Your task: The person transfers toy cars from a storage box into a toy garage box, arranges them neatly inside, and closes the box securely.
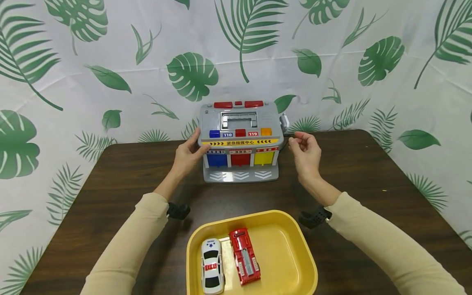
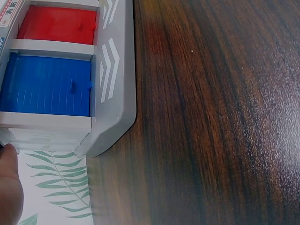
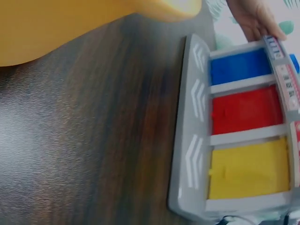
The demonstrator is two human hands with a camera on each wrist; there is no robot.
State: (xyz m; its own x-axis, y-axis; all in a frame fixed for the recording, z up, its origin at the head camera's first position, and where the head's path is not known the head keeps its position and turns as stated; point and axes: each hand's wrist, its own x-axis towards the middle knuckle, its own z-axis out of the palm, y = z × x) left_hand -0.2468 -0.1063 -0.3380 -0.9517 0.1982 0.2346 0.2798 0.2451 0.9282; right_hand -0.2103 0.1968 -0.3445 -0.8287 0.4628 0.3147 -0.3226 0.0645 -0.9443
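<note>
A grey toy garage [image 1: 240, 141] stands upright at the back of the table, with blue, red and yellow doors, all closed. My left hand [image 1: 187, 155] grips its left end, thumb on the front edge and fingers behind; in the right wrist view that hand [image 3: 255, 18] shows at the far end. Just off the right end is my right hand [image 1: 307, 153], fingers bent and thumb near the index finger. A thin dark cord [image 3: 234, 217] runs by the garage's right end, close to those fingertips; I cannot tell whether they pinch it.
Nearer me on the table [image 1: 147, 241] sits a yellow tray [image 1: 287, 246]. In it lie a white police car [image 1: 212, 266] and a red fire truck [image 1: 245, 256]. A leaf-print cloth [image 1: 147, 102] hangs behind the table. A grey part [image 1: 284, 123] juts from the garage's right side.
</note>
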